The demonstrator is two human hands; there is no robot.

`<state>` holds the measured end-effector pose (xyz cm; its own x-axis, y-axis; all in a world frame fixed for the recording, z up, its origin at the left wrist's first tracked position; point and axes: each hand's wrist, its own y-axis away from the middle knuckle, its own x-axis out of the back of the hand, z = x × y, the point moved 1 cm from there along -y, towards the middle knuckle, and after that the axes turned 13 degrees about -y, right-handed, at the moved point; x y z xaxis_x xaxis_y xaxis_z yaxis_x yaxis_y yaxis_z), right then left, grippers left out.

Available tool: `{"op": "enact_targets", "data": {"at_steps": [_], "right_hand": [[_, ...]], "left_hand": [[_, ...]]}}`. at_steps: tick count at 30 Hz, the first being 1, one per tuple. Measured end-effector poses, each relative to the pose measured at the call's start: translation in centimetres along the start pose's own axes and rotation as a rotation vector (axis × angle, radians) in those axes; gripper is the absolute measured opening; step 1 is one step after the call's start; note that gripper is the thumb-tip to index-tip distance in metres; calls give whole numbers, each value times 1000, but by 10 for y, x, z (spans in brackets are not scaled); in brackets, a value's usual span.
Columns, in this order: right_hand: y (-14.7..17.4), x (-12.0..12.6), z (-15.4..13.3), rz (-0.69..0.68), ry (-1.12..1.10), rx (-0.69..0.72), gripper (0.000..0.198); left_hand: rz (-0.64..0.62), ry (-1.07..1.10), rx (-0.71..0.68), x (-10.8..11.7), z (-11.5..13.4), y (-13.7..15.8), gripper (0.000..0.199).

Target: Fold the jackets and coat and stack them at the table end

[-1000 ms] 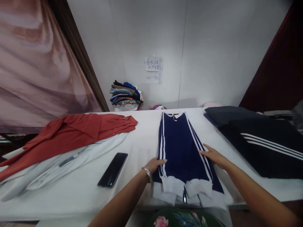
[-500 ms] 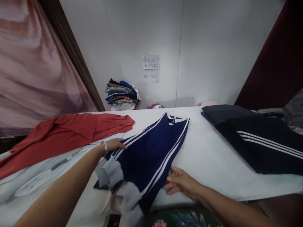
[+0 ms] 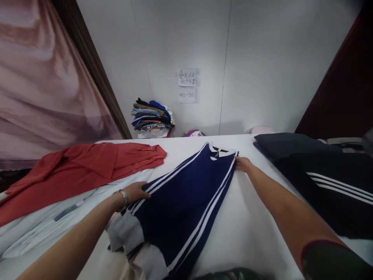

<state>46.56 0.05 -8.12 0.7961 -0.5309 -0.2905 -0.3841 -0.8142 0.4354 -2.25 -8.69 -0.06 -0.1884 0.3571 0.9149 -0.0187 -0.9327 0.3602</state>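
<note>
A navy blue jacket (image 3: 186,194) with white side stripes and a white collar lies on the white table, its collar toward the wall. Grey and cream cloth bunches at its near left end. My left hand (image 3: 135,193), with a silver bracelet at the wrist, is closed on the jacket's left striped edge. At the upper right corner by the collar, my right hand (image 3: 242,164) pinches the striped edge. Its fingertips are partly hidden behind the fabric.
To the left a red shirt (image 3: 84,163) lies over white garments (image 3: 67,214). Dark folded clothes (image 3: 329,182) with white stripes lie at right. A stack of folded clothes (image 3: 153,118) stands by the wall, under paper notes (image 3: 189,77).
My right hand has moved from the jacket's lower right edge up to its collar corner and taken hold there. My left hand has shifted slightly down and left, still on the edge.
</note>
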Motion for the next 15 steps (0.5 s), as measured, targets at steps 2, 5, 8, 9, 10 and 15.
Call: {"op": "enact_targets", "data": {"at_steps": [2,5,8,9,10,15], "right_hand": [[-11,-12,0,16,-3,-43,25],[-17,-19,-2,10,-33,-64,11],[-6,3,-8,-22,-100,-13,4],[2,19,-9,-23,-121,7,6],[13,38,-10,-16,-137,22,7],[99,157,13,41,-185,83,15]], "left_hand": [[14,-20,20,-1,-1,0,59],[16,-46,28,-2,-2,-3,57],[23,-112,8,7,-2,-15,54],[27,-144,-6,13,0,-22,54],[31,-177,-26,21,5,-31,55],[27,-413,-203,57,61,-99,59]]}}
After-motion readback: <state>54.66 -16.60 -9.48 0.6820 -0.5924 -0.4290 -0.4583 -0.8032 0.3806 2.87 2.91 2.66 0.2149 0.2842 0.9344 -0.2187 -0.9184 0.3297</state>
